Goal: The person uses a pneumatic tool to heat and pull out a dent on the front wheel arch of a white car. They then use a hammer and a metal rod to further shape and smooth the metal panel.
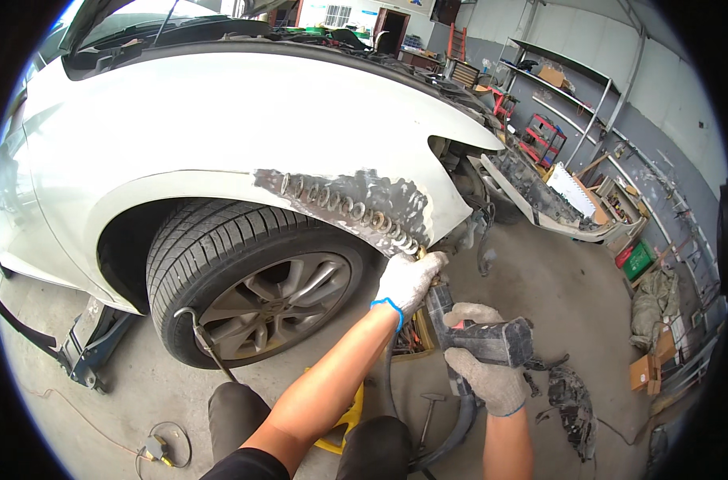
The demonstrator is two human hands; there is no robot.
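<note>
A white car fender (260, 112) fills the view's upper left. Its front lower corner is sanded to grey metal, where a slanting row of metal rings (350, 210) stands attached edge-on. At the row's lower end is my left hand (410, 278), in a pale work glove with a blue cuff. Its fingers are closed near a brass-coloured tip; exactly what they pinch is hidden. My right hand (490, 380), gloved too, wraps round the grip of a black spot-welding gun (496, 342). The gun's front end reaches up to my left hand, and a thick cable (458, 428) hangs below it.
Beside the fender is the wheel's tyre (172, 268), with a hooked metal rod (206, 344) in front. A hammer (430, 412), yellow stool (352, 416) and blue jack (92, 352) are low down. Black torn plastic (572, 408) lies right; a detached bumper (532, 212) stands behind.
</note>
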